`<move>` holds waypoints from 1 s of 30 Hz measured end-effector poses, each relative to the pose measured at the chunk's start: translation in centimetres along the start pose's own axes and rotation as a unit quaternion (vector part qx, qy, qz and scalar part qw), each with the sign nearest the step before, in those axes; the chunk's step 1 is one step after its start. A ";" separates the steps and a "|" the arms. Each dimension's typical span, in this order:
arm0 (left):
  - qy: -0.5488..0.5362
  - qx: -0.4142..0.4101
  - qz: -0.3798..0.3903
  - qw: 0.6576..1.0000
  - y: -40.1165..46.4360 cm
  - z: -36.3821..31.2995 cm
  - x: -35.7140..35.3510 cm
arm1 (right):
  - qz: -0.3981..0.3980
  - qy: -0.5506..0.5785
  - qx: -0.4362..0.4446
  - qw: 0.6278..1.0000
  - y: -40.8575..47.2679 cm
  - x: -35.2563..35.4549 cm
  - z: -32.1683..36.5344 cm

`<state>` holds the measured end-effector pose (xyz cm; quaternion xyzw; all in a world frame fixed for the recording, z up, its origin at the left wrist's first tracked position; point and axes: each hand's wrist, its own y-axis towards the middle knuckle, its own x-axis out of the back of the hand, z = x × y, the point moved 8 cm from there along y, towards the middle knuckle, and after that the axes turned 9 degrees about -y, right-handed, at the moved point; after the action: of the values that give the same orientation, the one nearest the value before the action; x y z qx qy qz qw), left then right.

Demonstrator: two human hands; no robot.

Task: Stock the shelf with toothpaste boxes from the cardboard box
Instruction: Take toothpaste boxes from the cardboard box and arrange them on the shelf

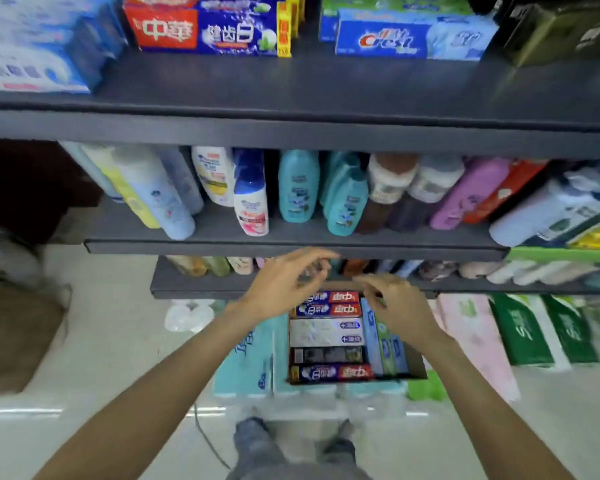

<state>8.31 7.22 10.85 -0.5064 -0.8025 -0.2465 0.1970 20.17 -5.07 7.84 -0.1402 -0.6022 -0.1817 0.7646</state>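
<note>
Both hands hovered empty, left hand (284, 285) and right hand (395, 303) loosely spread, cardboard box (414, 362) of toothpaste boxes (326, 332) just below them

Bright, even indoor light; white glare streaks on the glossy floor (118, 341). Motion blur softens both hands and the edges, where wide-angle distortion bends the shelves (291, 133).
</note>
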 end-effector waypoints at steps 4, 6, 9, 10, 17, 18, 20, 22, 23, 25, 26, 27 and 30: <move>0.096 0.175 0.131 0.971 -2.2 8.1 -9.6 | 0.114 0.002 -0.054 0.992 -2.6 -7.1 -5.2; 0.118 0.230 0.191 0.947 -3.7 10.9 -13.2 | 0.179 -0.036 -0.039 0.982 -3.1 -10.8 -6.5; 0.196 0.251 0.279 0.906 -5.5 14.0 -18.0 | 0.237 -0.055 -0.010 0.970 -3.0 -15.1 -7.6; 0.235 0.243 0.305 0.890 -5.9 14.9 -19.3 | 0.239 -0.049 -0.002 0.970 -2.6 -16.3 -7.8; 0.290 0.206 0.416 0.837 -7.1 18.9 -25.0 | 0.162 -0.065 0.108 0.979 2.3 -21.9 -6.9; 0.296 0.197 0.423 0.833 -7.4 19.2 -25.5 | 0.174 -0.078 0.115 0.975 2.8 -23.0 -7.1; 0.306 0.174 0.428 0.832 -8.1 19.7 -26.1 | 0.215 -0.111 0.116 0.963 3.7 -25.5 -7.6; 0.283 0.179 0.425 0.841 -8.6 20.4 -26.3 | 0.242 -0.155 0.113 0.951 4.3 -27.3 -7.8; 0.264 0.185 0.427 0.845 -8.8 20.6 -26.4 | 0.243 -0.175 0.109 0.948 4.6 -27.7 -7.8; 0.227 0.191 0.437 0.849 -9.0 20.8 -26.7 | 0.239 -0.202 0.111 0.943 5.2 -28.0 -7.3; 0.212 0.192 0.440 0.851 -9.0 20.7 -26.9 | 0.237 -0.214 0.121 0.940 5.3 -28.2 -6.9; 0.200 0.196 0.443 0.851 -9.1 20.7 -27.2 | 0.234 -0.224 0.129 0.937 5.4 -28.2 -6.7; 0.167 0.232 0.438 0.852 -8.9 20.8 -27.7 | 0.223 -0.239 0.131 0.936 5.7 -28.6 -6.6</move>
<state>10.20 -3.45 -23.24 -0.6963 -0.4863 -0.0222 0.5274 22.50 0.26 -21.45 -0.2090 -0.7391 0.1124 0.6304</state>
